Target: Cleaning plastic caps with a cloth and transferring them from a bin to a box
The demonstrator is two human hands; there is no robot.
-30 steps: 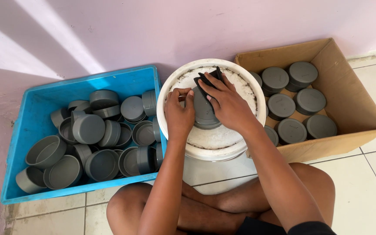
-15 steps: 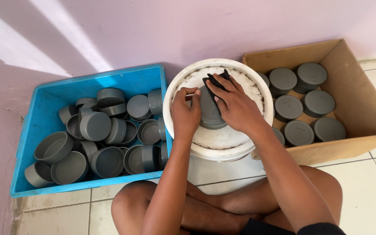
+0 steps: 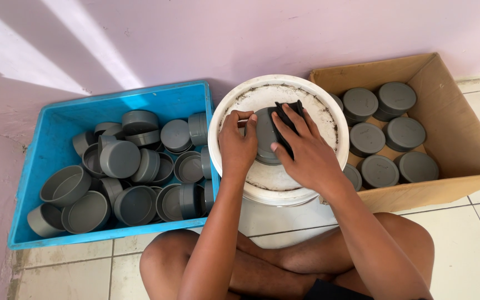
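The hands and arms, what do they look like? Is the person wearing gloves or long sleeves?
No gloves and no long sleeves. The left hand and the right hand are bare, and both forearms are uncovered all the way to the bottom edge of the picture. No watch, ring or bracelet shows. The fingernails are short and plain. No tools or straps are fastened to either arm.

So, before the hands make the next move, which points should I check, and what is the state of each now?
1. Left hand steadies the grey cap: ok.
2. Right hand presses the black pad on the cap: ok.
3. Cap sits on the upturned white bucket: ok.
4. Cap surface under the pad: cannot tell.
5. Cardboard box has free space: ok.
6. Blue crate holds more caps: ok.
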